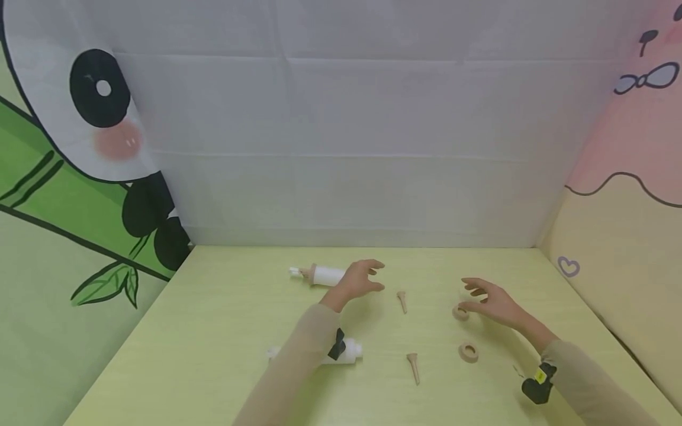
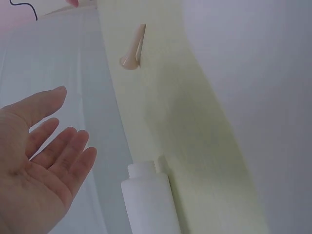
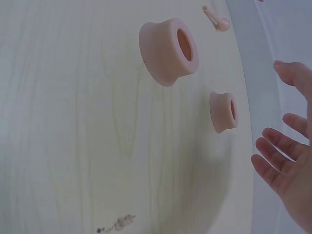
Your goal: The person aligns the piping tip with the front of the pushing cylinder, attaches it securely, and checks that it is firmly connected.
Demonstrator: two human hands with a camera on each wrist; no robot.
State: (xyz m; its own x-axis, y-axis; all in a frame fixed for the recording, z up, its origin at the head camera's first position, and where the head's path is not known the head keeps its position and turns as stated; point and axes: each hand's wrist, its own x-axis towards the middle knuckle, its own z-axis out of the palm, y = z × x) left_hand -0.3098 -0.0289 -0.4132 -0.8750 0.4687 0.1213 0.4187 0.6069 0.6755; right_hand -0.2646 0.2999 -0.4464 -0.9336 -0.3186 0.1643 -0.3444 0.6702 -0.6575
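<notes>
My left hand hovers by the right end of the far white bottle, fingers apart and loosely bent, holding nothing. A beige collar and a slim white tip are at that bottle's left end. A white bottle with a threaded neck lies below the hand in the left wrist view. My right hand is above the table near the far beige ring, thumb and fingers spread, nothing between them. The near beige ring lies closer to me. My left forearm partly hides the near white bottle.
Two small beige funnel-like pieces, one farther back and one nearer, lie between the hands. A white sheet hangs behind the yellowish table. Printed cloth walls stand at both sides.
</notes>
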